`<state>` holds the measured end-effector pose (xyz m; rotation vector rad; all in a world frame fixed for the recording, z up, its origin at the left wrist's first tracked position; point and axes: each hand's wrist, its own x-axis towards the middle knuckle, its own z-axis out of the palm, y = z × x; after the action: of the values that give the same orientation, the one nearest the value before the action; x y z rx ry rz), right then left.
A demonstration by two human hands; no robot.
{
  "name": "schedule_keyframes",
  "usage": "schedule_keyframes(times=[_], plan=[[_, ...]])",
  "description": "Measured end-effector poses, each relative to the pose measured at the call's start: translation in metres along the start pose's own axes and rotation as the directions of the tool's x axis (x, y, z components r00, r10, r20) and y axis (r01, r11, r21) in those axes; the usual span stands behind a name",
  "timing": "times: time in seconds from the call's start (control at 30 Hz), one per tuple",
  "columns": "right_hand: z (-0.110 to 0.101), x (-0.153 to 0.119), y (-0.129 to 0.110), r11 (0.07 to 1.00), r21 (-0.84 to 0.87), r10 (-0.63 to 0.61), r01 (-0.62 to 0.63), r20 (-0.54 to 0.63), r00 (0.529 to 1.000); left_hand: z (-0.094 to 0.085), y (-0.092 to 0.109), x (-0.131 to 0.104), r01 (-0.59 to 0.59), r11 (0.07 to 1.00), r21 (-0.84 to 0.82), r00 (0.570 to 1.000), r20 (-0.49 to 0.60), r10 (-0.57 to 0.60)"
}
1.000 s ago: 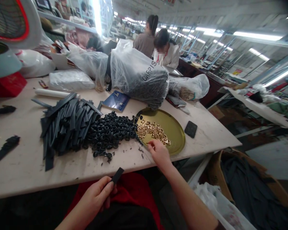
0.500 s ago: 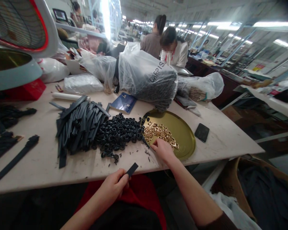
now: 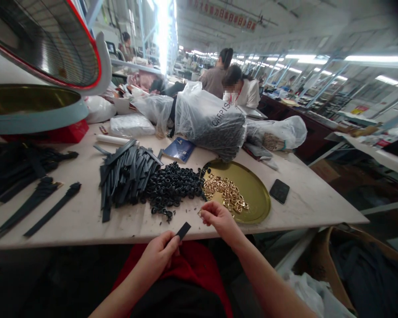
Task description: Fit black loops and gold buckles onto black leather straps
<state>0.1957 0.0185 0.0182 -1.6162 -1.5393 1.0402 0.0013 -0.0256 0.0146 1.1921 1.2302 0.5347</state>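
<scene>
My left hand (image 3: 162, 251) is closed on a dark strap (image 3: 183, 230), whose flat end sticks out past the thumb over the table's front edge. Between the thumb and fingertips of my right hand (image 3: 219, 219) is a small gold buckle (image 3: 200, 213), held just in front of the round gold tray (image 3: 257, 194). Many more gold buckles (image 3: 230, 192) lie heaped on the tray's left side. Beside them spreads a pile of small black loops (image 3: 175, 183). Further left, many dark straps (image 3: 128, 174) are stacked in a loose heap.
A black phone (image 3: 279, 191) lies right of the tray. Behind are a blue booklet (image 3: 179, 149) and a big plastic bag (image 3: 208, 119). More dark straps (image 3: 55, 207) lie at the left, below a heater (image 3: 53, 48). Two people stand beyond the table.
My right hand has come off the tray towards the left hand, with a gold buckle now visible in its fingers. The left hand still holds the strap. The camera view has shifted.
</scene>
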Motion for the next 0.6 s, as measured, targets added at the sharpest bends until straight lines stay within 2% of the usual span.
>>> schedule_keyframes(times=[0.03,0.07,0.13,0.23,0.4,0.47,0.6], plan=[[0.008,-0.009,-0.004,0.975,0.216,0.037,-0.049,0.060,0.997,0.001,0.002,-0.001,-0.019,1.000,0.003,1.000,0.008,0.019],[0.017,-0.018,-0.008,0.907,0.404,0.078,-0.121,0.122,0.989,0.001,0.003,-0.003,-0.041,0.999,0.006,0.999,0.028,0.041],[0.032,-0.033,-0.012,0.730,0.625,0.158,-0.276,0.239,0.958,0.003,0.005,-0.008,-0.085,0.996,0.014,0.994,0.068,0.084],[0.045,-0.045,-0.014,0.542,0.731,0.239,-0.414,0.339,0.910,0.001,0.004,-0.015,-0.128,0.991,0.030,0.989,0.082,0.126],[0.045,-0.044,-0.015,0.298,0.850,0.324,-0.434,0.338,0.884,-0.009,-0.003,-0.021,-0.106,0.988,0.116,0.994,0.033,0.103],[0.044,-0.044,-0.015,0.278,0.845,0.317,-0.457,0.368,0.874,-0.012,-0.006,-0.020,-0.093,0.985,0.142,0.996,0.011,0.093],[0.047,-0.047,-0.011,0.373,0.814,0.343,-0.445,0.325,0.881,-0.014,-0.005,-0.019,-0.105,0.984,0.147,0.994,0.054,0.099]])
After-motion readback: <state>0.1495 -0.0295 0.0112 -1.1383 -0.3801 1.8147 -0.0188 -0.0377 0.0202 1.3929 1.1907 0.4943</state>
